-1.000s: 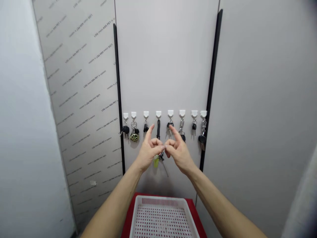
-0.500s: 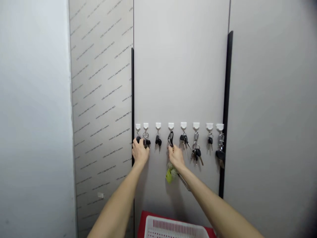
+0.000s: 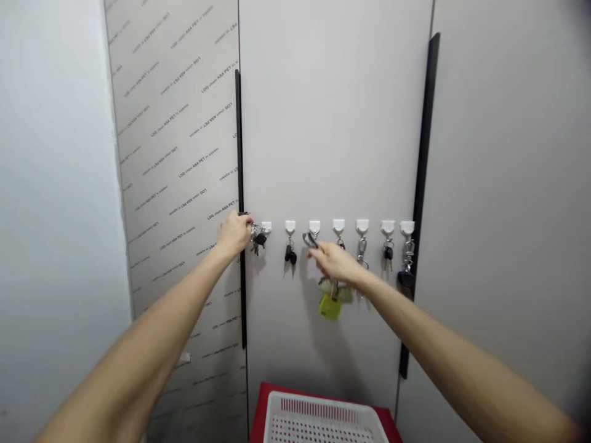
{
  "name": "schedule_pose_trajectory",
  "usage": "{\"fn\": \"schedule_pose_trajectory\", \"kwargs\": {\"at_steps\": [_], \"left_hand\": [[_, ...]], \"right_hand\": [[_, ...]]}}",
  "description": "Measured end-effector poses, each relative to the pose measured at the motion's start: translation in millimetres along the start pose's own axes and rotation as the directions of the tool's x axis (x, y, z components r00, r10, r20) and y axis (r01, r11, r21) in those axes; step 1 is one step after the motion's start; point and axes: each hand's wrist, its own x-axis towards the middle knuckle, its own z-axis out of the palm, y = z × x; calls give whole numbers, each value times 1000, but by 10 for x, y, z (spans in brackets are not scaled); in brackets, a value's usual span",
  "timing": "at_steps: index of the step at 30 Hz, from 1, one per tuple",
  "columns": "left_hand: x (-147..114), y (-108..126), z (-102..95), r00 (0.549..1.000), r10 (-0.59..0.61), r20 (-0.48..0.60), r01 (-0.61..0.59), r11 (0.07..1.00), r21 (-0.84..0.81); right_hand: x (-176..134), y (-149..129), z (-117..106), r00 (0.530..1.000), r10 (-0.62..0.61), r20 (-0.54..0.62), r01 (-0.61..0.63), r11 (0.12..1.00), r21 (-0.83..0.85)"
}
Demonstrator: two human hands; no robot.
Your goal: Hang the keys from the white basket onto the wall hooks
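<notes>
My left hand is closed around a small bunch of keys at the left end of a row of white hooks. Its fingers and the black door handle partly hide that bunch. Just right of it, another key bunch hangs by the second hook. My right hand grips a black carabiner, tilted in front of a middle hook; whether they touch, I cannot tell. Below this hand dangles a bright yellow-green tag, blurred, with pale pieces around it.
More keys hang on the hooks to the right, including a pair and a bunch with a black fob. Long black handles edge the grey door. Below stands a white perforated basket on a red surface.
My left hand has moved up and left with the keys. My right hand has risen, tipping the carabiner sideways, and the yellow-green tag has swung right. The view has shifted slightly.
</notes>
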Motion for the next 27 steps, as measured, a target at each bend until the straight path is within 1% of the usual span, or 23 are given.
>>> {"fn": "schedule_pose_trajectory", "kwargs": {"at_steps": [1,3,4,5,7,9,11,13,15,17,18,20,21,22,23,24,25,26,27], "left_hand": [[9,11,-7,997,51,59,-54,998,38],[25,36,-1,971,136,195,-155,984,84],[36,51,6,956,159,247,-186,978,91],[48,68,12,947,168,273,-199,976,92],[82,101,14,954,156,256,-181,981,75],[123,121,11,972,120,201,-129,991,33],[165,116,21,984,76,161,-72,997,-29],[203,84,53,991,14,132,1,993,-114],[235,39,102,993,-87,85,104,970,-221],[258,3,146,982,-180,51,187,926,-328],[265,-5,159,978,-203,42,204,907,-368],[263,0,160,982,-179,56,186,897,-401],[255,11,150,987,-138,86,161,907,-389],[241,25,135,987,-90,130,131,925,-358],[224,38,119,982,-39,183,96,944,-316],[204,46,105,973,5,231,59,961,-270],[182,47,96,964,38,262,23,974,-227],[161,39,94,960,61,272,-8,982,-191],[141,21,99,962,74,263,-31,986,-162]], "right_hand": [[-114,105,73,997,18,76,-16,1000,-26],[-347,345,238,978,63,196,-52,997,-65],[-460,466,323,966,86,243,-68,994,-81],[-570,580,406,952,104,287,-79,992,-97],[-779,772,559,918,140,370,-94,986,-139],[-975,914,688,876,167,452,-88,978,-192],[-1155,1018,797,839,188,511,-67,967,-247],[-1314,1102,890,822,181,540,-29,960,-278],[-1446,1169,967,816,170,552,0,956,-294],[-1525,1206,1021,792,184,583,15,947,-321],[-1532,1205,1034,770,196,607,23,942,-334],[-1452,1140,1021,733,199,650,46,940,-339],[-1357,1068,992,747,167,644,61,946,-317],[-1224,967,948,788,114,605,78,956,-281],[-1059,841,891,844,44,534,99,967,-236],[-868,694,827,925,-39,378,117,975,-186],[-660,534,761,968,-117,221,150,979,-140],[-446,369,698,979,-182,87,192,974,-122],[-235,209,643,971,-240,-10,237,963,-126]]}}
